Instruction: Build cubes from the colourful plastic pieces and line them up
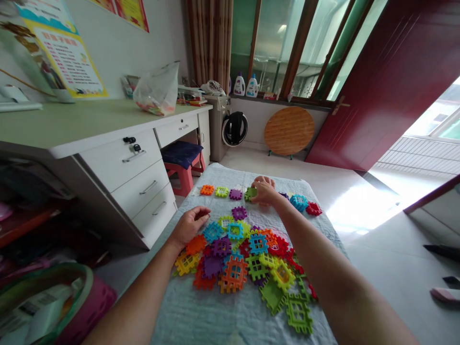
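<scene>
A heap of colourful square interlocking tiles (247,261) lies on a pale blue cloth (215,316) spread on the floor. At the far end sits a row: an orange tile (207,189), a yellow-green tile (222,191) and a purple tile (235,194). My right hand (264,189) reaches out over the row's right end, fingers closed on a green tile (250,193). My left hand (189,225) rests at the heap's left edge, fingers curled loosely and holding nothing that I can see. A lone purple tile (239,212) lies between the row and the heap.
A blue tile (299,201) and a red tile (314,209) lie at the cloth's far right. A white desk with drawers (136,167) stands to the left, with a red stool (183,175) beneath it. A pink-rimmed bag (61,302) sits near left. A dark red door (388,81) stands open on the right.
</scene>
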Tool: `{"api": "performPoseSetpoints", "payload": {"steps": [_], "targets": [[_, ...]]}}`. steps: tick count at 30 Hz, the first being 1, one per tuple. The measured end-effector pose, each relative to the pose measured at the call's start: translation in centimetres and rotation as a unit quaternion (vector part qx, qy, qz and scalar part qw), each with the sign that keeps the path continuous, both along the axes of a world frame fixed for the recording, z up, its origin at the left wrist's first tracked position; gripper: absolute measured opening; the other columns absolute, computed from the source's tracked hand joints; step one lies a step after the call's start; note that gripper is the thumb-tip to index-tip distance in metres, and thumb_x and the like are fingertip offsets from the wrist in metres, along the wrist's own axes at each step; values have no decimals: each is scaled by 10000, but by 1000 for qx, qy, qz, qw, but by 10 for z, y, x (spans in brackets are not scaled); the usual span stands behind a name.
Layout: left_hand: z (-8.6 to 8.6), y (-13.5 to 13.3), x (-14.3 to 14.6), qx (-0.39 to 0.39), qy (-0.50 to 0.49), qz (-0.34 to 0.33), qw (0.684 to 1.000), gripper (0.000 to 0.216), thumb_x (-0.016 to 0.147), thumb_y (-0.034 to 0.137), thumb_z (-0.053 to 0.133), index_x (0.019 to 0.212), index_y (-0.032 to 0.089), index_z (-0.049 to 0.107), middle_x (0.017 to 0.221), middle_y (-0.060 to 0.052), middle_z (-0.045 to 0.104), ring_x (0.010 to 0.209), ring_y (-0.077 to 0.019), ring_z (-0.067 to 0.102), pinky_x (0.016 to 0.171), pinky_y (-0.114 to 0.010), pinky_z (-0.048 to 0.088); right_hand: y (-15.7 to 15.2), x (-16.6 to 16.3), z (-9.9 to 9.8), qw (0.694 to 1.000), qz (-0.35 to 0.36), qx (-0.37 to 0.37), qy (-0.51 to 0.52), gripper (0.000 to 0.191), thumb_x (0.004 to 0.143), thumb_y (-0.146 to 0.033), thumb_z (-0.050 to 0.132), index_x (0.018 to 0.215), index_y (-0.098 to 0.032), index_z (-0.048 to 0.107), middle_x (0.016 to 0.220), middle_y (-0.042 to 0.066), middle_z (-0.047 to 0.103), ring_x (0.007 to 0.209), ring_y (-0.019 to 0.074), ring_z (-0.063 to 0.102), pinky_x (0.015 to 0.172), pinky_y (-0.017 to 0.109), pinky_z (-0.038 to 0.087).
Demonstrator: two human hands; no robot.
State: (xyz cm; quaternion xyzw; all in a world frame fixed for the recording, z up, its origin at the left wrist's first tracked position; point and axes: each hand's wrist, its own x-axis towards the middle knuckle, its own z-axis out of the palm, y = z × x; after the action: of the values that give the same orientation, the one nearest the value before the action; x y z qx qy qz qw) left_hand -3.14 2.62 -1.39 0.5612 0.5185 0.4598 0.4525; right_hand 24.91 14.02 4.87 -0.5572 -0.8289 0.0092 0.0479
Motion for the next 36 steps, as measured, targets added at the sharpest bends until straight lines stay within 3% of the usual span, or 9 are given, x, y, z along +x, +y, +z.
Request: {"api": "performPoseSetpoints", "payload": {"steps": [10, 16, 25, 30, 36], "targets": [[-2, 2, -1, 7, 0, 0, 1000, 293, 735, 371, 645, 948, 170, 638, 851, -41, 676, 793, -178, 612, 731, -282, 466, 23, -6, -17, 998, -25, -40, -44, 529, 582, -389, 687, 1085, -234, 638, 1213, 98, 454, 1120, 331, 337, 976, 481, 207], [-1, 2, 0, -1, -3, -2, 1000, 291, 733, 365, 645, 945, 167, 634, 849, -39, 675, 789, -177, 616, 720, -275, 469, 26, -7, -19, 996, -30, -58, -57, 590, 584, -447, 683, 1129, -229, 635, 1215, 113, 465, 1132, 359, 327, 984, 505, 196], [0, 2, 0, 2, 4, 4, 1000, 308, 717, 379, 655, 941, 168, 648, 847, -45, 689, 792, -191, 628, 726, -293, 475, 23, -9, -18, 997, -33, -46, -46, 507, 580, -406, 688, 1041, -195, 677, 1165, 134, 507, 1127, 362, 360, 991, 532, 200], [0, 2, 0, -4, -2, 2, 1000, 312, 718, 384, 657, 943, 167, 644, 844, -41, 685, 780, -184, 621, 714, -282, 471, 15, -9, -9, 999, -35, -25, -27, 558, 594, -469, 678, 1075, -189, 644, 1220, 136, 487, 1163, 354, 340, 993, 545, 196], [-1, 3, -1, -2, 3, -4, 1000, 315, 724, 385, 655, 945, 161, 627, 857, -41, 669, 794, -179, 608, 726, -283, 464, -28, 27, 20, 985, -56, 70, 146, 522, 731, -458, 580, 1189, -208, 558, 1268, 102, 481, 1171, 297, 387, 969, 456, 310]]}}
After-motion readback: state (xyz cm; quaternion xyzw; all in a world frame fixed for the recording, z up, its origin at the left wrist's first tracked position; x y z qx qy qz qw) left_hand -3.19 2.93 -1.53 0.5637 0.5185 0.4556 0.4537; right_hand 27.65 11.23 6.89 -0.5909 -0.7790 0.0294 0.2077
